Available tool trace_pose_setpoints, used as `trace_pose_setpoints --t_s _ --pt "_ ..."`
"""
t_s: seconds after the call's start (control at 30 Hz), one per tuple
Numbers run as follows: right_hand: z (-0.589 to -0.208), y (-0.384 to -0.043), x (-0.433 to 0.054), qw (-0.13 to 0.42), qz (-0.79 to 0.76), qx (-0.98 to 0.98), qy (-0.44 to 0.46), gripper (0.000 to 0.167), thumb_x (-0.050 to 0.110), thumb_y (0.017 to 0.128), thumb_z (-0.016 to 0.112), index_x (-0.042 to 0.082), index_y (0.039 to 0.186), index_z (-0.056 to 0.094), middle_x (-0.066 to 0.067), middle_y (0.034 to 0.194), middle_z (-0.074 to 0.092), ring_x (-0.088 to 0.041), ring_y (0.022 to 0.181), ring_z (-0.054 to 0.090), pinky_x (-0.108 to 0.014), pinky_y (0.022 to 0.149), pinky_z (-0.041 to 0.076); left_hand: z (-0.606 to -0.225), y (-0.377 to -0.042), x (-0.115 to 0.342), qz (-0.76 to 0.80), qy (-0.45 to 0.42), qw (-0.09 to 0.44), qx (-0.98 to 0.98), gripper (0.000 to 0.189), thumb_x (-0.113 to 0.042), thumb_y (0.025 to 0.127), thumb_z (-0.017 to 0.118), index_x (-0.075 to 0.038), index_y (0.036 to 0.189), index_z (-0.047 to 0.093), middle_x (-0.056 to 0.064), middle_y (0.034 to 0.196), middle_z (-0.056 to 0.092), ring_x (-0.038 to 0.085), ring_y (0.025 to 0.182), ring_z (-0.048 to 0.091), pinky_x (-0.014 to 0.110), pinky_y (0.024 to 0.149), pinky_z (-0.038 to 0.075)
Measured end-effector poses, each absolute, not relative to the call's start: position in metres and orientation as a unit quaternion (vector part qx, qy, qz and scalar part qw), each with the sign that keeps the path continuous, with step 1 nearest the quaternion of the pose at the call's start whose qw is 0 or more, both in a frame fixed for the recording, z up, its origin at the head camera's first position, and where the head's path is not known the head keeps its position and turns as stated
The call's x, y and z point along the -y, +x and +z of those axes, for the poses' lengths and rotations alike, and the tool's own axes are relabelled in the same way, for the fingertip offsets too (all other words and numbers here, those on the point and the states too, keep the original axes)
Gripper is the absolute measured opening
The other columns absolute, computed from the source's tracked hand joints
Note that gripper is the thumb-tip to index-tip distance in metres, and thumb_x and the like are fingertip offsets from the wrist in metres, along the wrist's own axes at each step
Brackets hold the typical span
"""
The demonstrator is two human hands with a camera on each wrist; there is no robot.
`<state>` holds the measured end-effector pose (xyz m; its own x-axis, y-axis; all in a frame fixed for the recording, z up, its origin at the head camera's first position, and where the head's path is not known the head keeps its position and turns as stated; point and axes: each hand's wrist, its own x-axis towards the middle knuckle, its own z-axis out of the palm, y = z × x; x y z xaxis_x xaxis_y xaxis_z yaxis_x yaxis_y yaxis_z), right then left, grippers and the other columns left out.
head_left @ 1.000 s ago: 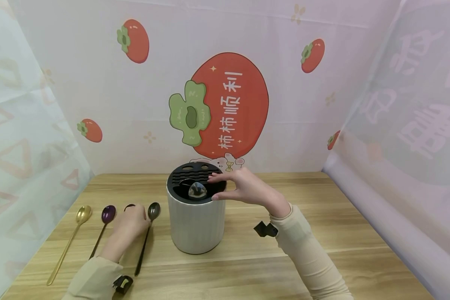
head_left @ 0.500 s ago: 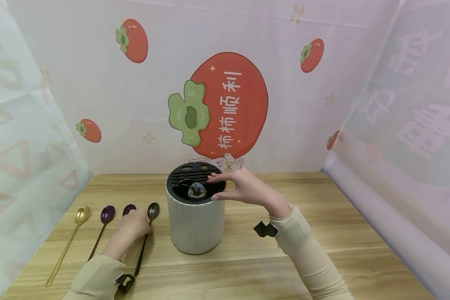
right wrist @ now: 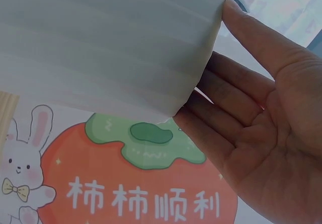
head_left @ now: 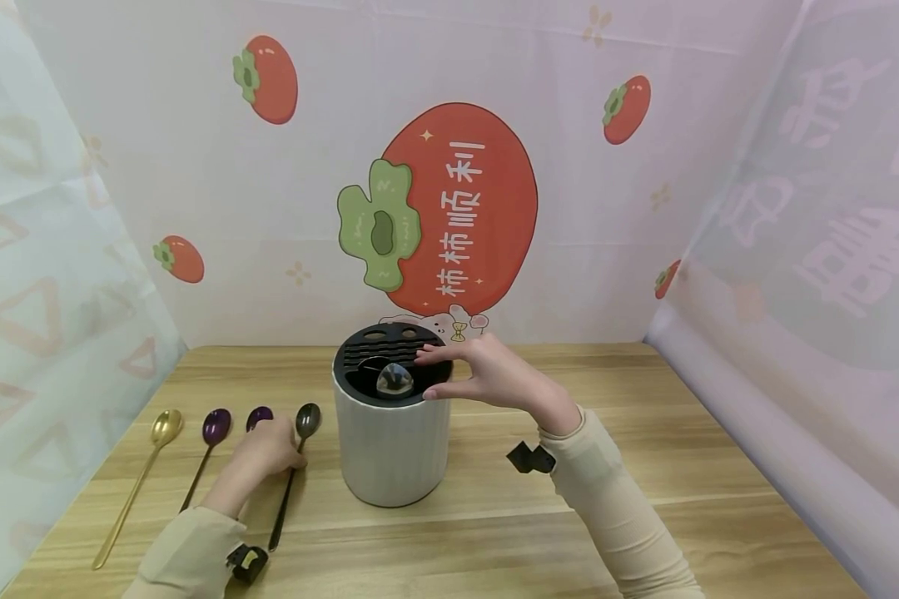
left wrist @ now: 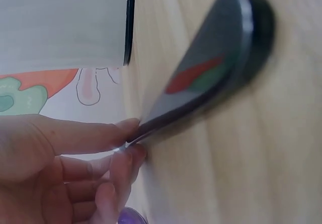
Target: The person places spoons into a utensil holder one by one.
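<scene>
My left hand (head_left: 264,456) pinches the handle of a black spoon (head_left: 307,420) between thumb and fingertips, just below the bowl. In the left wrist view the handle (left wrist: 201,78) runs close over the tabletop, its end large toward the camera. Beside that hand lies a purple spoon (head_left: 259,415), its handle hidden under the hand and arm. My right hand (head_left: 498,374) rests at the right rim of a white ribbed utensil holder (head_left: 394,457), thumb at the front and fingers extended over the black slotted lid (head_left: 360,384). A shiny rounded spoon bowl (head_left: 394,380) shows in the lid's front opening.
Left of the hand lie another purple spoon (head_left: 216,427) and a gold spoon (head_left: 165,428), bowls away from me. All stand on a wooden table (head_left: 569,516). A printed fabric backdrop (head_left: 569,249) rises behind, with side panels left and right.
My left hand has shifted slightly right from the purple spoon to the black one, uncovering more of the purple bowl, and now pinches the black handle. The right hand stays at the holder.
</scene>
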<state>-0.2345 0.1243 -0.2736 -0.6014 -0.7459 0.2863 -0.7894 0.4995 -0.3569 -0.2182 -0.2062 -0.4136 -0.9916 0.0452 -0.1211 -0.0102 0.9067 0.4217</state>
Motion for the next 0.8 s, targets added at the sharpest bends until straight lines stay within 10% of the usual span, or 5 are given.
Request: trace_pose_setpoints --t_s 0.37,0.8 --pt "-0.2739 -0.2344 -0.1241 0.056 0.234 0.862 0.446 0.046 0.038 0.082 0.073 0.018 0.122 0.066 0.003 0.122 0.065 0.003 0.066 0.059 -0.020 0.069 0.045 -0.4168 -0.2191 0.2078 0.254 0.013 0.071 -0.965 0.024 -0.008 0.074 0.076 -0.006 0.056 0.060 0.003 0.051 0.058 0.012 0.046 0.056 0.022 0.047 0.040" --pt "-0.2747 -0.2346 -0.1247 0.053 0.235 0.862 0.446 0.046 0.039 0.082 0.072 0.018 0.123 0.065 0.003 0.123 0.065 0.002 0.050 0.051 -0.021 0.065 0.042 -0.4177 -0.2237 0.2083 0.255 0.012 0.080 -0.963 0.035 -0.013 0.075 0.074 -0.009 0.045 0.056 0.000 0.041 0.054 0.007 0.039 0.043 0.018 0.043 0.031"
